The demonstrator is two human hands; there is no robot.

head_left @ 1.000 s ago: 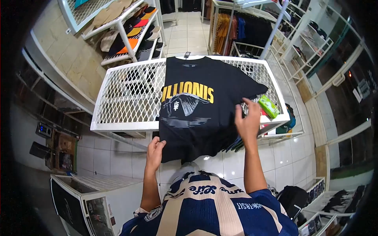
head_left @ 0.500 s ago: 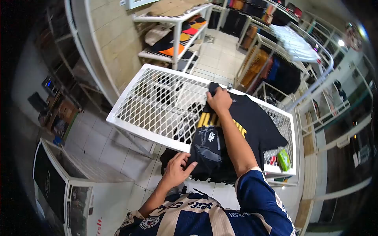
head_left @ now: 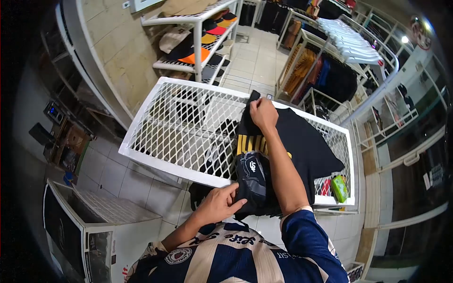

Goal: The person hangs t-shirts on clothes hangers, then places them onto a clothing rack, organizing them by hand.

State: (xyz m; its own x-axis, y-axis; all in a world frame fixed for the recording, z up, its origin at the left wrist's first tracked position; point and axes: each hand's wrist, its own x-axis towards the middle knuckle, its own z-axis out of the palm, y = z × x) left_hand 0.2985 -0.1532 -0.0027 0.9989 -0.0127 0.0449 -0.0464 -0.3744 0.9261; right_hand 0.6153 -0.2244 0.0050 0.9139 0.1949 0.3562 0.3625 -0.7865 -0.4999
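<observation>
A: What's different from half a second ago?

B: The left side of the black T-shirt (head_left: 302,141) is folded further over. Only the tops of the yellow letters (head_left: 255,142) show now as a narrow strip, where more of the word could be read before. A second ago the shirt lay flat with the whole word showing, so I judge the lengthwise fold is well under way.

A: Where does the shirt lie?

B: On the white mesh table (head_left: 165,127), toward its right half. The lower hem hangs over the near edge, and the right sleeve is spread out flat on the mesh.

A: And the right hand?

B: The right hand (head_left: 263,114) is up at the collar end, fingers curled and closed on the folded edge of cloth, pinching it and holding it against the table. The arm runs across the fold.

A: The left hand?

B: The left hand (head_left: 218,205) is at the near edge, at the bottom of the fold. Its fingers are stretched out and close together, with the tips touching the hem. I can't tell whether the thumb grips cloth underneath.

A: Anything else nearby?

B: A small green pack (head_left: 338,188) sits at the right corner of the table, well apart from both hands. A shelf of caps (head_left: 198,45) stands beyond the table.
</observation>
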